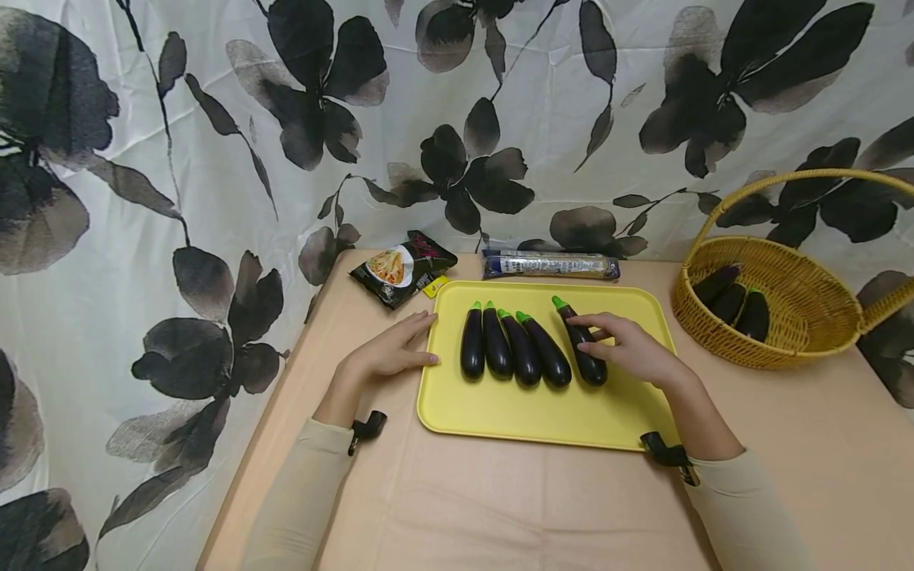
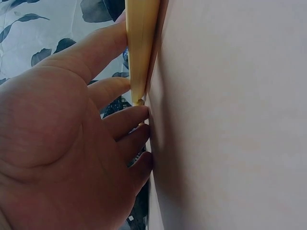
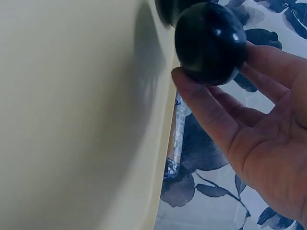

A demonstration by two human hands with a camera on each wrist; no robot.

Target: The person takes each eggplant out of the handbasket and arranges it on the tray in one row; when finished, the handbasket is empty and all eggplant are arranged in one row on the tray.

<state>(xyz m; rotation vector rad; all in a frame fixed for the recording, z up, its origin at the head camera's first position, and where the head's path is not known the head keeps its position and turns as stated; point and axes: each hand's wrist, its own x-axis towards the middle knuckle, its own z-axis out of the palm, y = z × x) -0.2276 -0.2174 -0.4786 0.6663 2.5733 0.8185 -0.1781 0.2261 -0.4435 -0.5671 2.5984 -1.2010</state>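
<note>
Several dark eggplants [image 1: 498, 349] with green stem caps lie side by side on a yellow tray [image 1: 493, 412]. To the right of that row, my right hand [image 1: 631, 349] holds one more eggplant [image 1: 587, 361] between thumb and fingers, over the tray. In the right wrist view, the rounded end of this eggplant [image 3: 208, 45] shows between the fingertips. My left hand [image 1: 389, 349] touches the tray's left edge with fairly straight fingers. Seen from the left wrist, the thumb and a finger meet the tray's side [image 2: 141, 48], while the lower fingertips rest by the tabletop.
A wicker basket [image 1: 793, 349] with a tall handle stands at the right, with three eggplants [image 1: 751, 316] inside. Behind the tray lie a black snack bag [image 1: 421, 266] and a long clear-and-blue packet [image 1: 550, 265]. A floral cloth [image 1: 543, 103] hangs behind the table.
</note>
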